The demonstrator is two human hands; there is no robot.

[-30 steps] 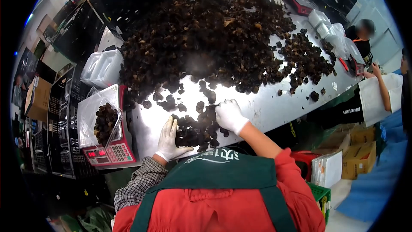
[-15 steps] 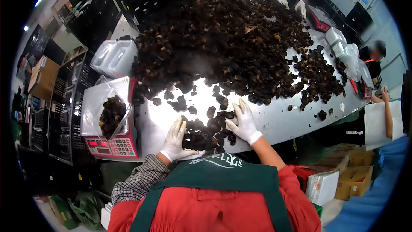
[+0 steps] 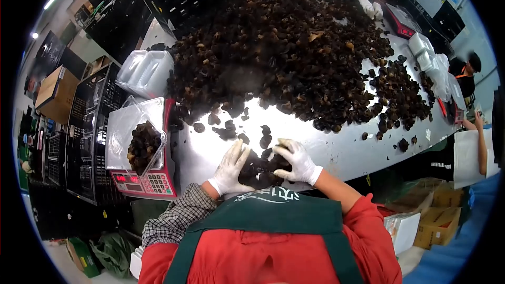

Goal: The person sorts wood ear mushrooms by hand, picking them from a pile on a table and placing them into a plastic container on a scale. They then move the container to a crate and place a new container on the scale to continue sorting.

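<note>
Both of my hands wear white gloves. My left hand (image 3: 230, 169) and my right hand (image 3: 297, 160) cup a small heap of dark dried mushrooms (image 3: 261, 170) between them at the near edge of the steel table (image 3: 336, 150). The fingers press in against the heap from both sides. A very large pile of the same mushrooms (image 3: 284, 47) covers the far half of the table. To my left a clear plastic box partly filled with mushrooms (image 3: 141, 146) rests on a red scale (image 3: 144, 183).
Stacked clear boxes (image 3: 144, 72) lie beyond the scale, with black crates (image 3: 84, 126) along the left. Another person's gloved hands (image 3: 371, 6) work at the far end near a second red scale (image 3: 402, 23). Cardboard boxes (image 3: 436, 221) stand at the right floor.
My two hands have drawn closer together, gathering the loose mushrooms into a tighter heap at the table edge. The view has shifted slightly.
</note>
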